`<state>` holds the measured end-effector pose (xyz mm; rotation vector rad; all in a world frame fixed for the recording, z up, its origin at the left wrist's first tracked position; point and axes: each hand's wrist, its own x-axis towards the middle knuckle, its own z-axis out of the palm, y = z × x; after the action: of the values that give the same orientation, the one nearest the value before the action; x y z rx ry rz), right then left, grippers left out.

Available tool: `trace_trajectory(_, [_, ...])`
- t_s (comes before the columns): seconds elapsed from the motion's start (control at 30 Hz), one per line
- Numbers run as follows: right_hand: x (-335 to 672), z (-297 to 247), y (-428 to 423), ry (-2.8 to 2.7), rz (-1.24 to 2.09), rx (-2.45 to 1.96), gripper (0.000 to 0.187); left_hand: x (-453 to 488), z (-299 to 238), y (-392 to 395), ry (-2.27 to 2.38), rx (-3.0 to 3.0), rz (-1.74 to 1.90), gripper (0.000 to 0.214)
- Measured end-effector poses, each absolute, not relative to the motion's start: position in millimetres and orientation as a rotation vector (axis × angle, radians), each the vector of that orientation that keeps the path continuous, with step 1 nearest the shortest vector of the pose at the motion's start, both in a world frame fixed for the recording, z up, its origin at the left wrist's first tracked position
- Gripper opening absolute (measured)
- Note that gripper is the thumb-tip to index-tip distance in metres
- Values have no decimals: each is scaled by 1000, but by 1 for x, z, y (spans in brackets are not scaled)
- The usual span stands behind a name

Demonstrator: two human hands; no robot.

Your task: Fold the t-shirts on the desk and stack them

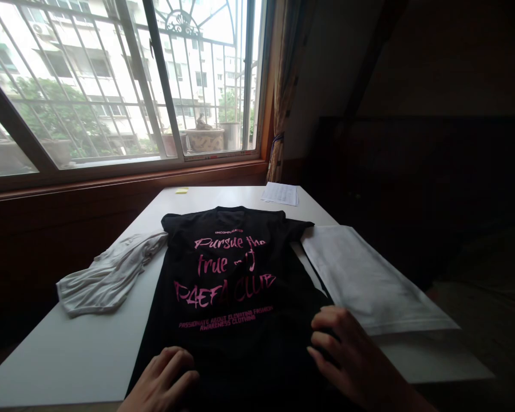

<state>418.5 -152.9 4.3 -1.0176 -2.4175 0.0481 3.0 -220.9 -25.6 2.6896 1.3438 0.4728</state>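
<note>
A black T-shirt (223,337) with pink lettering lies front up on the white table (81,355), its neckline towards the window and its right sleeve spread out. My left hand (165,375) is closed at the shirt's lower left, with the fingers curled down onto the cloth. At the lower right edge, my right hand (341,346) has its fingers bent inward, gripping the fabric at the side. The fingertips of both hands are partly hidden, and the hem runs into darkness at the bottom of the view.
A crumpled pale garment (111,272) lies to the left. To the right, a flat white garment (369,280) reaches over the table's right side. Papers (281,193) and a yellow note (181,190) rest at the far end, below a barred window (197,86) and a curtain (283,91).
</note>
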Motion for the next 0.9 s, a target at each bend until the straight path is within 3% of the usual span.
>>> trace_trajectory(0.07, [415,-4,-161,-2523,129,-976,30,4,-20,-219,1339,2659,495,24])
trace_trajectory(0.17, [411,-17,-166,-2648,241,-1066,58,3,-13,-217,1287,2597,538,15])
trace_trajectory(0.23, [409,-23,-167,-2680,241,-1143,65,0,-13,-216,1295,2523,628,13])
trace_trajectory(0.43, [413,-9,-168,-2621,352,-991,27,-18,-14,-217,1490,2195,1032,17])
trace_trajectory(0.73, [457,54,-186,-2156,119,-946,55,-14,-8,-221,1471,2125,1054,21])
trace_trajectory(0.9, [435,77,-198,-2346,644,-932,28,-42,5,-222,1486,2007,1104,21])
